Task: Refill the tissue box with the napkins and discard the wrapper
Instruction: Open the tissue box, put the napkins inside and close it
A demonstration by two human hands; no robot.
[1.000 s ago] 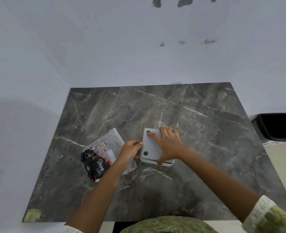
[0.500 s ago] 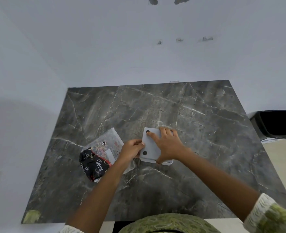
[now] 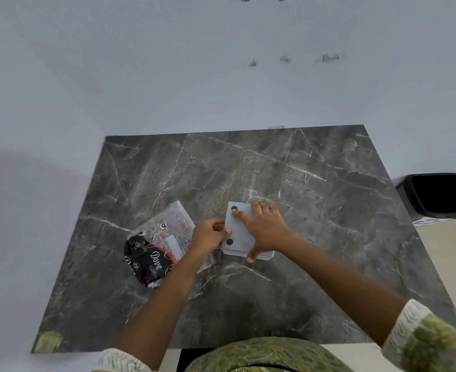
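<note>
So at this point I had the tissue box (image 3: 239, 232) flipped bottom-up on the dark marble table (image 3: 328, 210), roughly mid-table and a bit toward me. You could see two of the little black feet on the base plate. My right hand (image 3: 267, 232) was spread flat across the top of it, fingers fanned, thumb hooked down over the near edge, pressing it in place. My left hand (image 3: 210, 234) was pinching at the box's left edge, fingertips curled in on the seam.

Best guess on the step: I was closing up (or working) the bottom panel, so the refill part was about wrapped. The box looked close to square from up there, long axis hard to call, tilted slightly with the far edge leaning left.

The wrapper (image 3: 157, 248) was lying just left of my left hand, crumpled, touching nothing else. Next move needed me to seat that panel, flip the box upright, then carry the wrapper to the black bin (image 3: 436, 196) off the table's right side.
</note>
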